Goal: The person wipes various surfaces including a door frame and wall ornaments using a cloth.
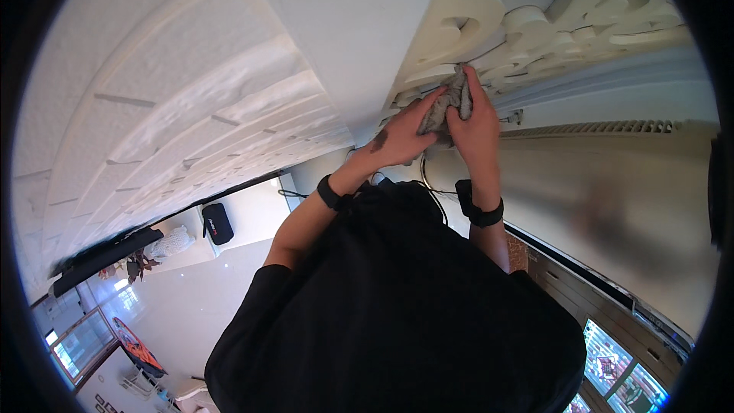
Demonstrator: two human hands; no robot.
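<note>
A crumpled grey cloth (444, 108) is bunched between both of my hands. My left hand (401, 133) grips its left side, with the thumb and fingers pressed into the folds. On the other side, my right hand (477, 120) pinches the cloth between thumb and fingers. The cloth's upper end appears to meet a cream openwork panel (487, 23) with carved, rounded cut-outs. Whether it touches the panel along its whole length cannot be told. Dark bands circle both wrists.
White relief wall (200, 86) rises at left. At right is a smooth beige surface (562, 183) with a slotted grille (596, 127). Below are dark cables (438, 198), a white cabinet top (249, 215) with a black case (218, 223), and glazed display cabinet (613, 358).
</note>
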